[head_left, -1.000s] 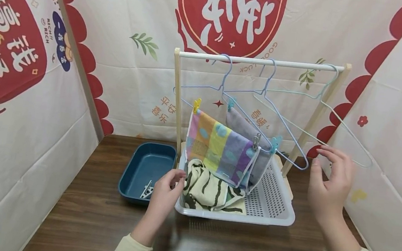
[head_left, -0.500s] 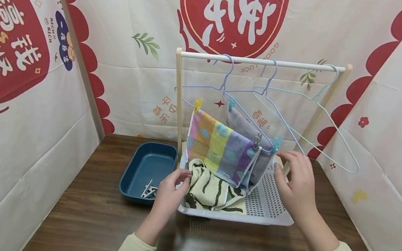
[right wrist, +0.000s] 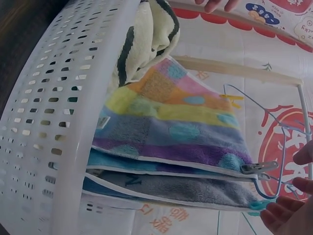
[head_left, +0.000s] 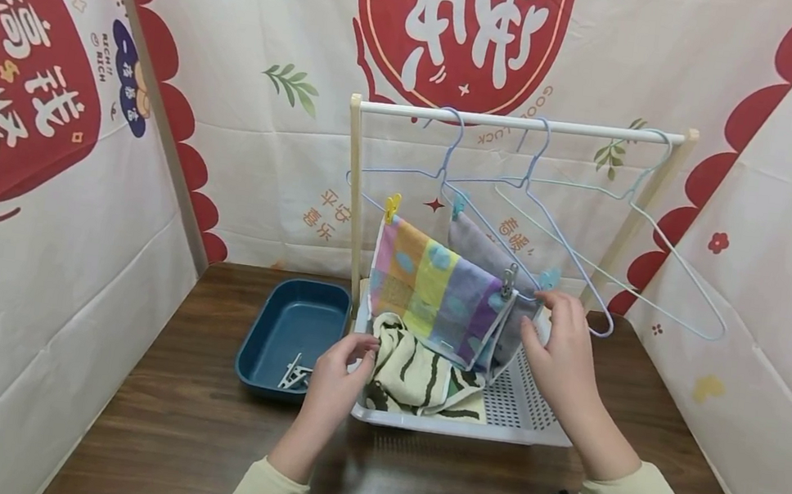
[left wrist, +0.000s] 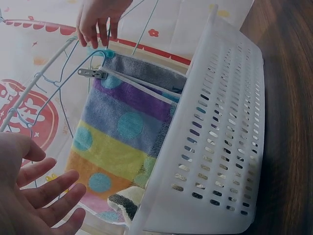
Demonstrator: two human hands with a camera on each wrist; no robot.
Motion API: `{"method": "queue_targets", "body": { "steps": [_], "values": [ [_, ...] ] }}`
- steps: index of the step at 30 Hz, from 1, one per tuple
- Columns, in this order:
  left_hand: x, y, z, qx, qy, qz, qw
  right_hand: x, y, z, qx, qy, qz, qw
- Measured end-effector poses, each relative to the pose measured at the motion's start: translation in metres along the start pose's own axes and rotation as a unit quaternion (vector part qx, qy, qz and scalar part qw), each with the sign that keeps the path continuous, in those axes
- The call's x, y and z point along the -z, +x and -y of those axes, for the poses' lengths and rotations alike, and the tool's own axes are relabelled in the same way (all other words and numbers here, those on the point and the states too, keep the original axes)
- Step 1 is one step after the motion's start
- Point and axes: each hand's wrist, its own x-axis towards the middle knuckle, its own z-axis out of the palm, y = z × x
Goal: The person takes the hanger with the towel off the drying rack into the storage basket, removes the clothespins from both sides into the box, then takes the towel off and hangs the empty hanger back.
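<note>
My right hand point(head_left: 563, 366) is beside the right corner of a grey towel point(head_left: 478, 245), its fingertips close to a light-blue clothespin point(head_left: 549, 279). In the right wrist view its thumb and fingers stand apart, with nothing plainly pinched. A rainbow-striped towel point(head_left: 428, 288) hangs in front from a blue hanger point(head_left: 448, 154), held by a yellow clothespin point(head_left: 392, 207) and a grey clothespin point(head_left: 508, 280). My left hand point(head_left: 336, 376) hovers by the basket's left side with relaxed, spread fingers. Near it, a cream towel with dark stripes point(head_left: 411, 368) lies bunched in the white basket point(head_left: 463, 428).
A wooden-post rack with a white rail point(head_left: 500, 121) stands behind the basket. A second blue hanger point(head_left: 567, 239) and a pale green hanger point(head_left: 690, 271) hang from it. On the left, a dark blue tub point(head_left: 295, 313) holds white clothespins point(head_left: 294, 375). Printed cloth walls enclose the table point(head_left: 143, 430).
My right hand has moved left from beside the pale green hanger to the grey towel's corner. That hanger has swung a little. My left hand has barely shifted.
</note>
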Motion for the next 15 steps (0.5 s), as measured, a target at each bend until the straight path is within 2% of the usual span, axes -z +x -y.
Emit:
{"method": "queue_targets", "body": {
  "steps": [8, 12, 15],
  "values": [
    [-0.002, 0.000, 0.001, -0.007, -0.001, 0.005, 1.0000, -0.003, 0.005, 0.003, -0.064, 0.034, 0.026, 0.9970],
    [-0.005, 0.000, 0.002, -0.016, 0.004, 0.004, 0.9999, -0.006, 0.010, 0.006, -0.066, 0.052, 0.024, 0.9962],
    [-0.008, -0.001, 0.002, -0.017, 0.001, 0.005, 0.9998, -0.009, 0.016, 0.010, -0.071, 0.051, 0.038, 0.9955]
  ]
}}
